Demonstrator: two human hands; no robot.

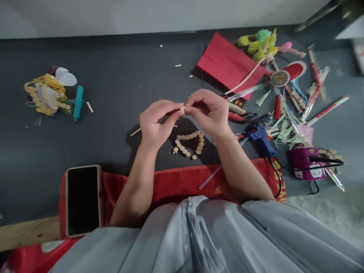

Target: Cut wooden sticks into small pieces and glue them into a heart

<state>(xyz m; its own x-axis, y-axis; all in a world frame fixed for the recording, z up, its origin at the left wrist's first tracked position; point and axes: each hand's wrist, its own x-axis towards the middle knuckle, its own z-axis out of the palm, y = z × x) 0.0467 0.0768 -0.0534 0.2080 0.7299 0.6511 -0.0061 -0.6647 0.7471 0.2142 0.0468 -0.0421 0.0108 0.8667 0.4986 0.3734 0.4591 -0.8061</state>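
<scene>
Between the fingertips of both hands is a tiny cream flower-shaped piece (182,109). My left hand (156,120) pinches it from the left, thumb and forefinger closed. From the right, my right hand (209,113) pinches the same piece. Just below the hands, on the dark table, a roughly heart-shaped outline of small beige flower-like pieces (190,144) lies with a gap near its lower right. A thin pale stick (135,132) shows partly behind my left hand. Past the hands lie small white bits (178,65).
A phone (83,201) rests on a red towel (176,182) along the near edge. To the right are a blue glue gun (260,134), a purple device (307,163), red paper (227,64) and wrapped sticks. Yellow cord (47,83) and a teal tube (78,103) lie left.
</scene>
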